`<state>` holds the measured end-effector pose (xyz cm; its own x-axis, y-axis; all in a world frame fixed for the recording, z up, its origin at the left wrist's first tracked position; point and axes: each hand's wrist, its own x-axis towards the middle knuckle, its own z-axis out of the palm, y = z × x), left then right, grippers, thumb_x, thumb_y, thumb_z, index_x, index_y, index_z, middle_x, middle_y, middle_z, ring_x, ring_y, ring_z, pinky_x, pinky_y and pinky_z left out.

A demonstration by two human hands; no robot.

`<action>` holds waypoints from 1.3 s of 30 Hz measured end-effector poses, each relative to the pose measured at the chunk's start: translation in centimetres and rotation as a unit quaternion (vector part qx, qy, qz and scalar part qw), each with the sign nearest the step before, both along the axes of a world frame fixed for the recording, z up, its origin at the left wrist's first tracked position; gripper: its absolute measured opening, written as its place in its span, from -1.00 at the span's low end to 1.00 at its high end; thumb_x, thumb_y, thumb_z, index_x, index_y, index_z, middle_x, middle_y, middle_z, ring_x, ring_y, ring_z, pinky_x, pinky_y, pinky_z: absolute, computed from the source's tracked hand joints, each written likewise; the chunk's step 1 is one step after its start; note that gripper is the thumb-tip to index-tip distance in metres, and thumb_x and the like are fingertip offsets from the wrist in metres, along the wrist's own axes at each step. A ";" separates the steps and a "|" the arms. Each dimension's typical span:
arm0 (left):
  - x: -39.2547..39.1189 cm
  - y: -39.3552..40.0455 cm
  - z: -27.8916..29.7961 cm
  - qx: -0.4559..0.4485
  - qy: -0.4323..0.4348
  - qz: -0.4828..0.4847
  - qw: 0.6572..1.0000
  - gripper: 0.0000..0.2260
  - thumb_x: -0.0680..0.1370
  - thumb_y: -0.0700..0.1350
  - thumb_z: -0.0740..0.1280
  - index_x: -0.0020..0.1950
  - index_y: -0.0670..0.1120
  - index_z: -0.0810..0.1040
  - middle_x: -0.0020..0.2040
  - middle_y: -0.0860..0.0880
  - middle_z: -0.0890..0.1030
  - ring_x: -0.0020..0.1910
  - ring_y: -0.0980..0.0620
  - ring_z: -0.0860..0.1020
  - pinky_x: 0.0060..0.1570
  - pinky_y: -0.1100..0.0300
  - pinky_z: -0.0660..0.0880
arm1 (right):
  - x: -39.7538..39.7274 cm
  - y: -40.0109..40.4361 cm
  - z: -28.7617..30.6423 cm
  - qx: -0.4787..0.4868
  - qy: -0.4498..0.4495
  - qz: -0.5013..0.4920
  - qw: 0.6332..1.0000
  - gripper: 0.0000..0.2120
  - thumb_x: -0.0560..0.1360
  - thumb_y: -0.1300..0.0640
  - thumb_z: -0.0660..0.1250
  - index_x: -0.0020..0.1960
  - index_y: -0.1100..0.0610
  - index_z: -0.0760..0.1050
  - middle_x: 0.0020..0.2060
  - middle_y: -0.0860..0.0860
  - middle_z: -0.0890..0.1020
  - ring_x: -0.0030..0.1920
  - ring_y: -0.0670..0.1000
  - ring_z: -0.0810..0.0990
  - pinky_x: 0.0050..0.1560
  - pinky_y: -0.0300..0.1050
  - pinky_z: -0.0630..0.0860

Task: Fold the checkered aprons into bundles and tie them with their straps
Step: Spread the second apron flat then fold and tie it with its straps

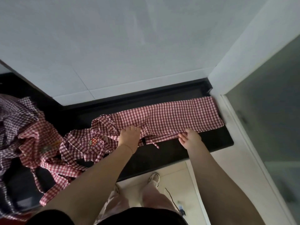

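Note:
A red-and-white checkered apron (170, 117) lies folded into a long strip on the black countertop (162, 153), reaching to the right wall. Its bib end with a small strawberry patch (93, 142) lies crumpled to the left, with straps (65, 174) trailing toward the counter's front edge. My left hand (129, 137) presses flat on the strip's near edge, fingers straight. My right hand (190, 138) touches the same edge farther right, fingers loosely spread, just above a thin strap (154, 142).
A heap of more checkered aprons (21, 127), dark purple and red, sits at the left of the counter. White tiled wall (129, 46) stands behind; a glass panel (267, 119) and white frame close off the right side. My legs and shoe are below on the pale floor.

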<state>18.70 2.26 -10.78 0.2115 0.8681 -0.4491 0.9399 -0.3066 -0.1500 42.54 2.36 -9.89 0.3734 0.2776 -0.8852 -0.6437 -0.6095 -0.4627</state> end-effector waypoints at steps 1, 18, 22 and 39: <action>0.2 0.1 0.0 0.006 0.009 0.000 1.000 -0.52 0.52 -0.10 0.40 0.39 -0.10 0.33 0.27 -0.12 0.44 0.22 -0.08 0.46 0.22 0.05 0.45 | 0.3 0.2 0.1 0.010 0.023 0.007 1.000 -0.63 0.61 0.23 0.29 0.39 0.23 0.39 0.29 0.17 0.52 0.33 0.15 0.50 0.41 0.14 0.39; -0.8 -1.2 0.7 0.070 -0.083 -0.064 0.992 -0.79 0.57 -0.07 0.23 0.17 -0.05 0.51 0.08 -0.04 0.56 0.06 -0.05 0.51 0.12 0.03 0.39 | 1.9 2.6 0.0 -0.052 -0.051 0.055 0.996 -0.75 0.54 0.21 0.36 0.19 0.26 0.51 -0.09 0.11 0.60 -0.07 0.05 0.61 0.13 -0.01 0.54; -0.4 -0.9 -0.4 -0.032 -0.013 -0.026 0.999 -0.63 0.58 -0.12 0.30 0.38 -0.06 0.36 0.29 -0.09 0.43 0.25 -0.06 0.42 0.18 0.06 0.42 | 1.8 2.0 -0.3 -0.056 -0.072 0.076 0.993 -0.72 0.54 0.26 0.39 0.22 0.27 0.48 0.05 0.15 0.61 0.05 0.10 0.61 0.24 0.06 0.51; -0.4 2.9 1.4 -0.063 -0.064 0.081 0.993 -0.75 0.60 -0.10 0.20 0.27 -0.07 0.45 0.10 -0.02 0.57 0.02 -0.03 0.57 0.02 0.07 0.54 | 5.5 4.6 0.5 -0.001 -0.081 0.072 0.994 -0.77 0.59 0.26 0.29 0.23 0.27 0.45 0.02 0.17 0.59 -0.04 0.08 0.61 -0.07 -0.08 0.62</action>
<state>18.27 5.16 -9.43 0.1366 0.8343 -0.5342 0.9873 -0.1590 0.0043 48.03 6.96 -9.42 0.4670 0.3369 -0.8176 -0.4671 -0.6911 -0.5515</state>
